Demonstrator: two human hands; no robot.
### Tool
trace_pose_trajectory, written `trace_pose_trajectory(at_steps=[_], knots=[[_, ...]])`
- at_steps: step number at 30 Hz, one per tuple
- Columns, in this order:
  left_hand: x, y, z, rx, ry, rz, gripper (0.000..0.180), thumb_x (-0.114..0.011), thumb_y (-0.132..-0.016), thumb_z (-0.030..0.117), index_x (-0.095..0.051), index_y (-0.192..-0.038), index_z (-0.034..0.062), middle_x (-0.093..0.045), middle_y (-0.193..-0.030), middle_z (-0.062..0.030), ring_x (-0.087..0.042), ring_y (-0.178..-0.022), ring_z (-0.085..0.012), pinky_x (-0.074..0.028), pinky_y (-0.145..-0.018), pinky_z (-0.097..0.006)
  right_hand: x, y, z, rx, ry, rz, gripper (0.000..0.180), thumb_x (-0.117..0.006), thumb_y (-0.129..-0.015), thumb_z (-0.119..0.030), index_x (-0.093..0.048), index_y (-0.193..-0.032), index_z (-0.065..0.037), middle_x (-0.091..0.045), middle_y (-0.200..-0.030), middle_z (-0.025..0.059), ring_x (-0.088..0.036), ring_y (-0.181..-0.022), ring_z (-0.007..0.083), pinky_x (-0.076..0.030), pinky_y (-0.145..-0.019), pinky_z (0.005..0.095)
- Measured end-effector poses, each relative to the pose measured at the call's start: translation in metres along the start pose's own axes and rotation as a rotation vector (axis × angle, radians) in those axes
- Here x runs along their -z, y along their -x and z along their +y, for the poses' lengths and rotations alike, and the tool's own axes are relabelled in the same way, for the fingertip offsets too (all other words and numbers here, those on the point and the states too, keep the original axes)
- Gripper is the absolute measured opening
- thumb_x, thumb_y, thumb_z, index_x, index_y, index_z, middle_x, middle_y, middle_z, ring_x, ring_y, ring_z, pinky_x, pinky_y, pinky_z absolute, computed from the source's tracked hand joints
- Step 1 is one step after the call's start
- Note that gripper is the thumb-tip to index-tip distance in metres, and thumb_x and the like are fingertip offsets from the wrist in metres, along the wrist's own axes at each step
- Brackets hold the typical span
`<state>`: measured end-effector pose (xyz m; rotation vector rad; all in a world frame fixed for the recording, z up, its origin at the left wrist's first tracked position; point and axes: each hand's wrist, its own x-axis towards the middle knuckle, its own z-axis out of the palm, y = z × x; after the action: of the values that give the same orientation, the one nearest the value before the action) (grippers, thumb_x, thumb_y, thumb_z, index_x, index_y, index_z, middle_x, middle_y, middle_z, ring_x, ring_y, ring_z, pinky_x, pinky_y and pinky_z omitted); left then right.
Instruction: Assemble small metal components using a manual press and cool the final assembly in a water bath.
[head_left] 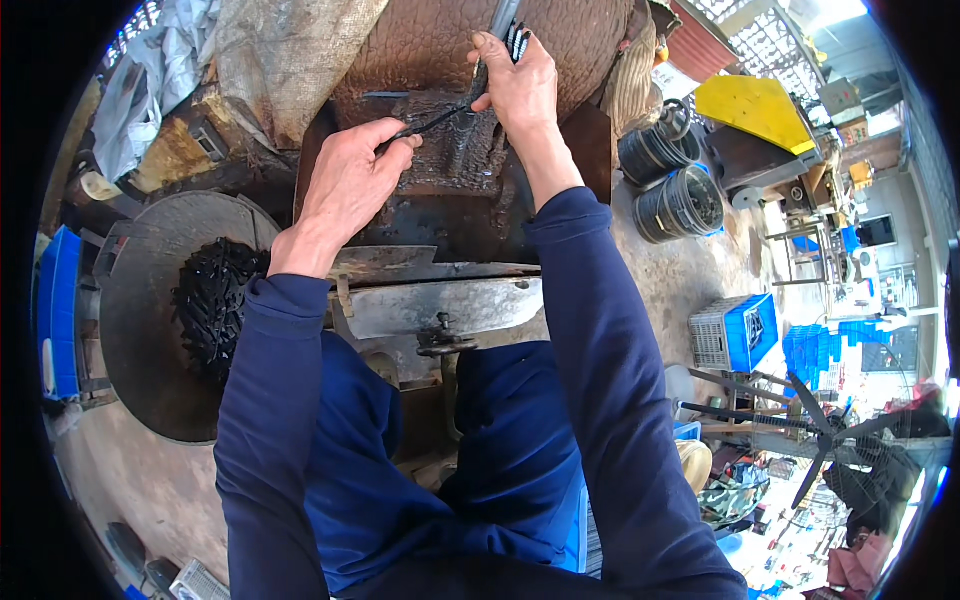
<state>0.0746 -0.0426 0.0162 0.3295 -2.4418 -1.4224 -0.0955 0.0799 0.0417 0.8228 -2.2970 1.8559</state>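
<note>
A thin dark metal rod point(432, 122) lies across the far part of the scene, on a rough, blackened work block point(450, 150), and both hands have it. The left hand point(350, 180) pinches its near-left end between thumb and fingertips, closed tight on it, palm turned down over the block. The right hand point(515, 80) sits farther away and to the right, its fingers closed narrowly around the rod's far end together with a grey bar-shaped tool point(503, 18) that runs up out of view — how the 2 pieces meet under the fingers I cannot tell. Both dark blue sleeves point(590, 330) come in from the near edge. Just near the block lies a worn grey steel plate point(440, 305) with a bolt on it. To the left stands a round, shallow metal pan point(140, 330) holding a heap of short black pieces point(215, 300). To the right, 2 dark buckets point(680, 205) stand on the concrete floor — beyond them a yellow sheet point(755, 105), and nearer, a blue crate point(750, 330) beside a grey one.
</note>
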Motion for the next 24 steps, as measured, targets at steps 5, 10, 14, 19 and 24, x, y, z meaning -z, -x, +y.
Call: trace_pose_trajectory(at_steps=[5,10,14,19,24], knots=[[0.0,0.0,0.001,-0.009,-0.001,-0.011,0.026,-0.056,-0.095,0.015,-0.068,-0.109,-0.0026,-0.071,-0.088,-0.0085,-0.066,-0.082,-0.0129,-0.05,-0.075,-0.027,0.001,0.003,-0.001,-0.01,0.001,-0.01,0.036,-0.066,-0.095,-0.032,-0.065,-0.108,0.002,-0.073,-0.088,0.0061,-0.062,-0.05,0.0132,-0.051,-0.042,0.0264],[-0.004,0.0,-0.004,-0.074,0.03,0.029,0.024,-0.057,-0.094,0.014,-0.069,-0.108,-0.0003,-0.06,-0.072,-0.0065,-0.051,-0.064,-0.0113,-0.041,-0.059,-0.029,0.001,0.005,-0.001,-0.024,-0.009,-0.021,0.038,-0.066,-0.095,-0.034,-0.065,-0.109,0.002,-0.073,-0.088,0.006,-0.062,-0.049,0.0137,-0.05,-0.042,0.0262],[-0.005,-0.001,-0.008,-0.097,0.016,0.037,0.023,-0.058,-0.093,0.014,-0.07,-0.108,0.001,-0.053,-0.062,-0.0048,-0.043,-0.054,-0.01,-0.036,-0.051,-0.03,0.0,0.005,0.0,-0.016,-0.008,-0.02,0.039,-0.066,-0.095,-0.034,-0.065,-0.109,0.002,-0.073,-0.088,0.0058,-0.061,-0.048,0.0137,-0.05,-0.042,0.026],[-0.005,-0.001,-0.007,-0.098,-0.02,0.021,0.022,-0.059,-0.094,0.015,-0.07,-0.108,0.0016,-0.051,-0.06,-0.0039,-0.042,-0.054,-0.0098,-0.035,-0.05,-0.03,0.0,0.007,0.002,-0.025,0.011,-0.026,0.039,-0.065,-0.096,-0.034,-0.065,-0.11,0.002,-0.073,-0.089,0.0064,-0.061,-0.049,0.0132,-0.051,-0.042,0.0262],[-0.004,-0.002,-0.003,-0.024,-0.076,-0.073,0.026,-0.057,-0.096,0.018,-0.069,-0.11,-0.0001,-0.07,-0.084,-0.0074,-0.065,-0.081,-0.0129,-0.049,-0.073,-0.027,0.002,0.011,0.004,-0.026,-0.002,-0.021,0.041,-0.065,-0.095,-0.037,-0.064,-0.107,0.002,-0.071,-0.082,0.0058,-0.061,-0.048,0.0145,-0.052,-0.044,0.028]])
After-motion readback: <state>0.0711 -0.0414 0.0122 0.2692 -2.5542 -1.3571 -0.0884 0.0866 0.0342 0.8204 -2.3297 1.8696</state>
